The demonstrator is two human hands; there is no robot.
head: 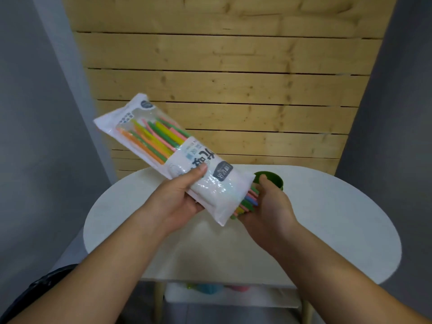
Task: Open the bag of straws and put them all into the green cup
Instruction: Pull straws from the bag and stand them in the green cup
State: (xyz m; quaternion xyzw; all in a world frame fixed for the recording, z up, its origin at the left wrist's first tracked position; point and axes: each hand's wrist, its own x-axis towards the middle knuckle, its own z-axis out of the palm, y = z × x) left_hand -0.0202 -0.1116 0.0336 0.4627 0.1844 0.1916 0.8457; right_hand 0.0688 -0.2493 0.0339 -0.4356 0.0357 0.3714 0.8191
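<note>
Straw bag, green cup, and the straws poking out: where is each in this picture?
straw bag (163,150): head view, on its printed white middle.
green cup (274,178): head view, on its far rim.
straws (249,202): head view, on the ends sticking out of the bag's open bottom.

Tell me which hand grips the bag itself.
The left hand, wrapped around the bag; the right hand only cups the straws poking from its open end.

One bag (173,150) of straws (152,139), too many to count, is above one white table (327,218). One green cup (272,180) stands on the table. Two hands are over it: left hand (180,202), right hand (268,209).
</note>
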